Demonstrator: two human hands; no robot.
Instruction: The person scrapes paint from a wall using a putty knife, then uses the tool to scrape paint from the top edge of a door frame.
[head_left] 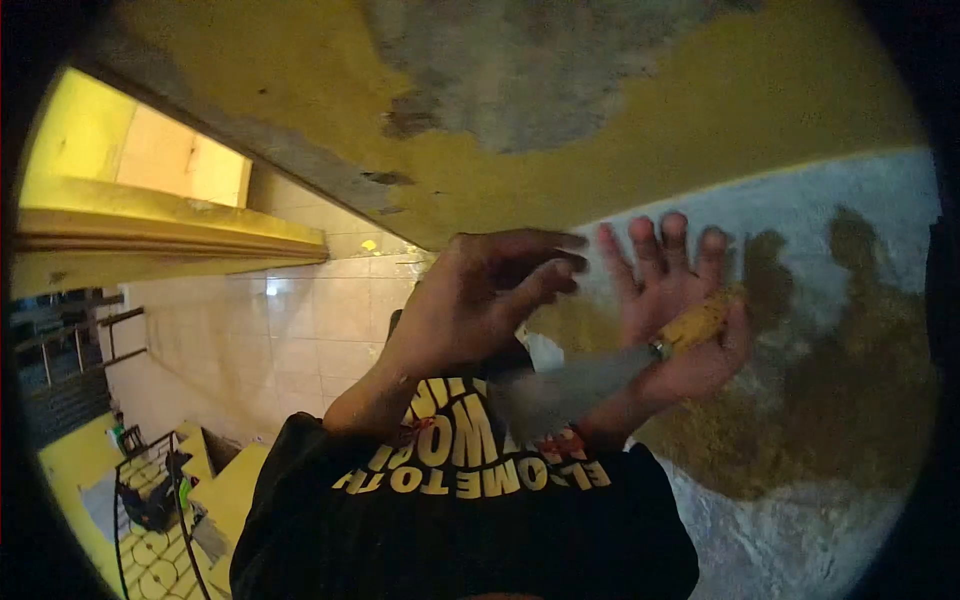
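Observation:
My right hand [672,300] is palm up with its four fingers spread. Its thumb presses the yellow handle of a trowel-like tool [697,325] against the palm. The tool's broad grey blade, blurred, reaches down and left across my forearm and the front of my black shirt [450,540]. To the left of it, my left hand [480,290] is held in the air with fingers slightly bent and apart from the thumb, holding nothing. Its fingertips are close to the fingers of my right hand, with a small gap between.
A yellow wall [760,80] with grey patches spans the top. At the right is a grey and brown stained surface [800,400]. Pale floor tiles [300,330] lie at the left, with a yellow ledge [170,215] above and a metal railing [150,530] at the lower left.

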